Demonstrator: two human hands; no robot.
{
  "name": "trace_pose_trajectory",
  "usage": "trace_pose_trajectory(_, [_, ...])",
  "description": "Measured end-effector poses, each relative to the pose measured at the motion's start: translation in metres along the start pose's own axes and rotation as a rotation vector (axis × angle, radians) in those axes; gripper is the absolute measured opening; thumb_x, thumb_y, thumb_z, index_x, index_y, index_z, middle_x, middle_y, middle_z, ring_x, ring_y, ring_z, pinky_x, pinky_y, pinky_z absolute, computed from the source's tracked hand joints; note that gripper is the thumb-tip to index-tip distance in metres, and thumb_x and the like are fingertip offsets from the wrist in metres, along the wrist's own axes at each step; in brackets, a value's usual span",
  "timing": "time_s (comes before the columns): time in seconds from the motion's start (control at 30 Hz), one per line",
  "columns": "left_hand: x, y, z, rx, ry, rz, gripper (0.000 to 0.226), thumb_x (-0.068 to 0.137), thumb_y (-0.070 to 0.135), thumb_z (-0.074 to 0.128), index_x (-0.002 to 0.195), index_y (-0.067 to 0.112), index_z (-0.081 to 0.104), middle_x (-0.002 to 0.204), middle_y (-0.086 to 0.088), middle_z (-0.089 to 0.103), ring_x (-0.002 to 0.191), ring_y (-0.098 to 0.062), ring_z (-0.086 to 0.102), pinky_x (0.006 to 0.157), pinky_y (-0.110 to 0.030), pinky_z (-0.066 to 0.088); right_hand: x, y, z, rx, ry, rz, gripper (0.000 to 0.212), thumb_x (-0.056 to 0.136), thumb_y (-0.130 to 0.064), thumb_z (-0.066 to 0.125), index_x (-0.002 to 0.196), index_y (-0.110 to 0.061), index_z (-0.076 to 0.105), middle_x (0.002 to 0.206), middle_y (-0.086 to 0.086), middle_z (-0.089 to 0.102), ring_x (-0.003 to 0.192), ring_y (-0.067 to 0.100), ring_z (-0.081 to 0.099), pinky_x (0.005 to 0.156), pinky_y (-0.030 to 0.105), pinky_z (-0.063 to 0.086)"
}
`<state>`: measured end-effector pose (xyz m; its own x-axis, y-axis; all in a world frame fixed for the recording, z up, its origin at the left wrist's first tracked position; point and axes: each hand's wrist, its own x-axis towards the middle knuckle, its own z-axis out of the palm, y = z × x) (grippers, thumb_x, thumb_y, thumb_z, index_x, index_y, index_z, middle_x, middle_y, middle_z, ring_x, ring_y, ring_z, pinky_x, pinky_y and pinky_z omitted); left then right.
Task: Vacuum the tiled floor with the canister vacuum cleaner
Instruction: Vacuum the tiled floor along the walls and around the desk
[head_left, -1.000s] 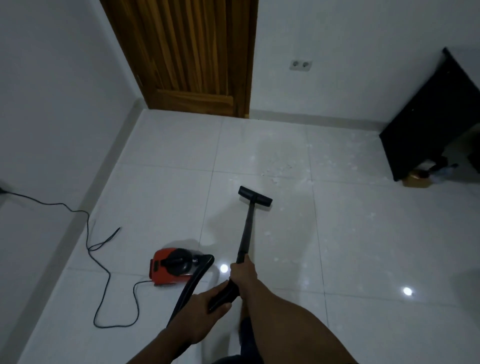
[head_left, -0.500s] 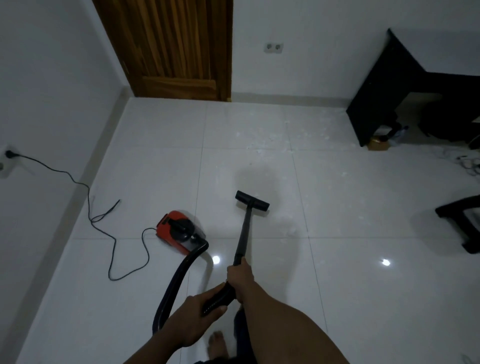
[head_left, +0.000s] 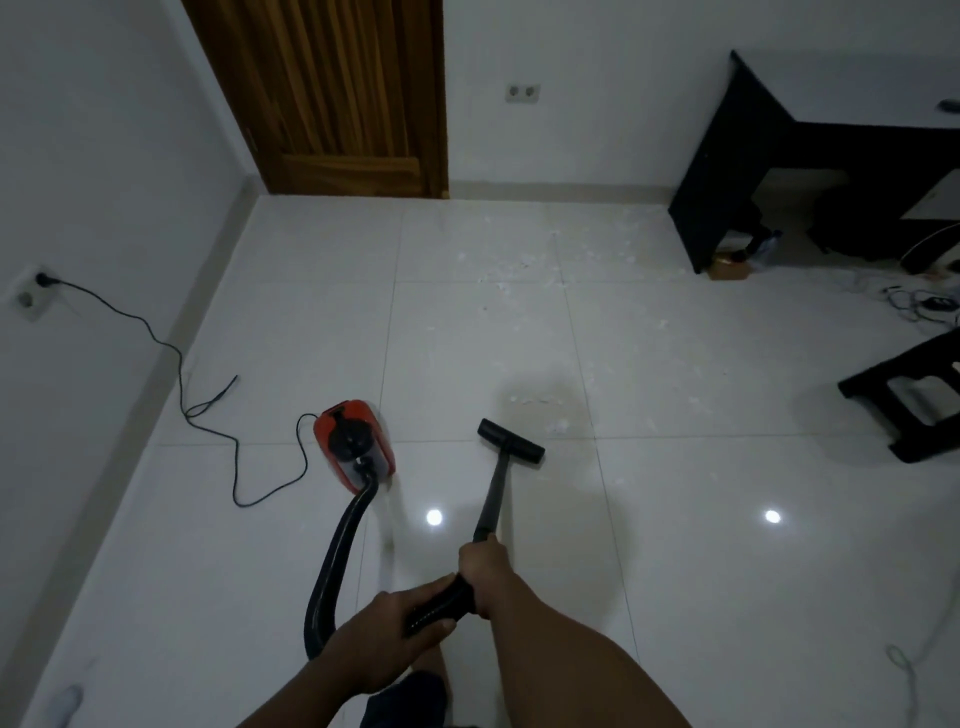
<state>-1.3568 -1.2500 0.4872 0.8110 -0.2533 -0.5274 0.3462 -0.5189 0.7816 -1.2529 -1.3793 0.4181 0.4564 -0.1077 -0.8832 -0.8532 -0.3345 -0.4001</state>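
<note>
Head view: floor nozzle (head_left: 511, 439) rests on the tiled floor (head_left: 675, 519) near centre, just short of a small scrap cluster (head_left: 535, 402). Grip: right hand (head_left: 480, 566) is closed around the upper end of the wand (head_left: 493, 493); left hand (head_left: 395, 629) is wrapped around the ribbed hose cuff (head_left: 441, 605) behind it. Hose (head_left: 337, 561) runs to the red canister (head_left: 353, 447), left of the nozzle; power cord (head_left: 176, 358) is plugged into the wall socket (head_left: 39, 283). Progress: near tiles appear clean. Denser white litter (head_left: 519, 265) lies toward the door (head_left: 337, 93) and desk (head_left: 727, 182), not yet vacuumed. Most of the task appears outstanding.
</note>
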Motion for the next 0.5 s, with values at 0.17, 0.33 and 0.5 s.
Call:
trace_pose_trajectory(0.17, [-0.026,0.011,0.051,0.116,0.006,-0.015,0.053,0.087,0.069,0.051,0.137,0.066,0.032,0.109,0.016,0.071,0.091,-0.009,0.069,0.083,-0.033,0.056,-0.021,0.047,-0.031,0.023,-0.012,0.032,0.056,0.094,-0.018,0.04,0.15,-0.015,0.035,0.11,0.01,0.062,0.086,0.024,0.064,0.063,0.034,0.059])
trace_pose_trajectory(0.33, [-0.06,0.022,0.103,0.167,0.034,-0.004,0.051,0.089,0.068,0.05,0.137,0.065,0.034,0.093,0.018,0.071,0.07,0.002,0.062,0.065,-0.018,0.046,-0.044,0.098,-0.055,0.057,-0.047,0.047,0.047,0.092,-0.015,0.039,0.137,-0.006,0.047,0.101,0.013,0.065,0.08,0.026,0.064,0.058,0.032,0.054])
trace_pose_trajectory(0.5, [-0.069,0.019,0.134,0.14,0.038,-0.009,0.052,0.087,0.07,0.05,0.136,0.065,0.035,0.096,0.012,0.068,0.068,0.002,0.058,0.07,-0.024,0.049,-0.061,0.12,-0.077,0.025,-0.07,0.08,0.027,0.097,-0.013,0.039,0.119,-0.004,0.053,0.094,0.013,0.063,0.071,0.025,0.06,0.051,0.028,0.048])
